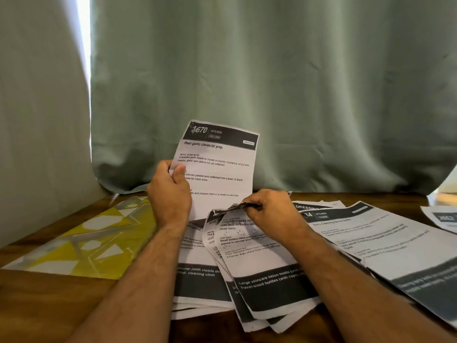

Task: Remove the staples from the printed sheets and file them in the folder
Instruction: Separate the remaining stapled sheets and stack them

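My left hand (170, 191) holds a printed sheet (220, 167) upright by its left edge, thumb on the front; its header reads "1670 KITCHEN". My right hand (269, 209) pinches the crumpled top corner of a stapled set of sheets (262, 268) that lies on the table in front of me. A yellow and clear patterned folder (81, 243) lies flat to the left. No staple can be made out.
More printed sheets (385, 238) are spread over the right side of the wooden table (49, 308), with another at the far right edge (442, 217). A green curtain (272, 82) hangs close behind the table.
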A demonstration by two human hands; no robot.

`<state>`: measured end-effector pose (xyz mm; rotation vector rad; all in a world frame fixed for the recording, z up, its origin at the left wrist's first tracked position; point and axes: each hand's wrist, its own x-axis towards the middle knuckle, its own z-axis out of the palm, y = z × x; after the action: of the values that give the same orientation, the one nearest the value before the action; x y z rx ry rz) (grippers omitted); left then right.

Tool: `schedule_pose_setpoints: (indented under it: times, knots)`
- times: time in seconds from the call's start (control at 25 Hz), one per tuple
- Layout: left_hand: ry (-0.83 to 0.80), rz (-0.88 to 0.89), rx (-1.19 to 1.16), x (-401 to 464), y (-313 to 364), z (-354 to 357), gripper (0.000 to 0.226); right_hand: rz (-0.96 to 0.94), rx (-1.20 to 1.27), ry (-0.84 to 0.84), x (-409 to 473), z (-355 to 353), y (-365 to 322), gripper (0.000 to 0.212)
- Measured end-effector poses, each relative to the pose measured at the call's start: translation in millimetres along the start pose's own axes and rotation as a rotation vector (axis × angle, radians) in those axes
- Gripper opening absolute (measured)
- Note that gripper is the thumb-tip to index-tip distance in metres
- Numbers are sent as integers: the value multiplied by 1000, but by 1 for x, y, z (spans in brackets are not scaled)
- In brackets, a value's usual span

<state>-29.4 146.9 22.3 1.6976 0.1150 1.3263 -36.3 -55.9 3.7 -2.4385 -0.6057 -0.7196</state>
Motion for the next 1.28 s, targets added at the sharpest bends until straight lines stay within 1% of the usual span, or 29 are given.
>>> schedule_pose_setpoints:
  times: [0.24, 0.36, 0.44, 0.52, 0.6, 0.76, 0.88, 1.0, 1.08, 1.16, 1.24, 1.28]
  knots:
    - [39, 3, -42, 3, 0, 1, 16, -1, 40, 87, -1, -2, -4, 22]
    - [76, 23, -101, 4, 5, -1, 13, 50, 119, 77, -3, -5, -7, 24]
    - [93, 62, -157, 2, 11, -3, 11, 63, 98, 95, -4, -5, -8, 18]
    - [110, 143, -183, 1, 17, -5, 17, 43, 49, 142, -3, -6, -7, 12]
    - [118, 238, -177, 3, 21, -6, 21, 11, 17, 229, -1, -6, -4, 12]
    - [154, 328, -188, 13, 45, -5, 16, -18, 56, 464, 2, -20, -3, 17]
    - [120, 399, -155, 27, 83, -11, 16, -9, 160, 566, 7, -40, -8, 24]
    - [110, 447, -125, 44, 126, -23, 16, -91, 214, 686, 17, -72, -20, 31]
    - [50, 374, -117, 60, 145, -26, 13, -180, 190, 783, 24, -103, -35, 31]
    - [-56, 235, -99, 69, 150, -23, 12, -264, 165, 861, 32, -138, -53, 28]
    - [-213, 64, -116, 61, 141, -16, 6, -277, 152, 902, 38, -162, -67, 25]
    - [-304, -47, -145, 50, 133, -10, 6, -257, 141, 899, 39, -166, -69, 25]
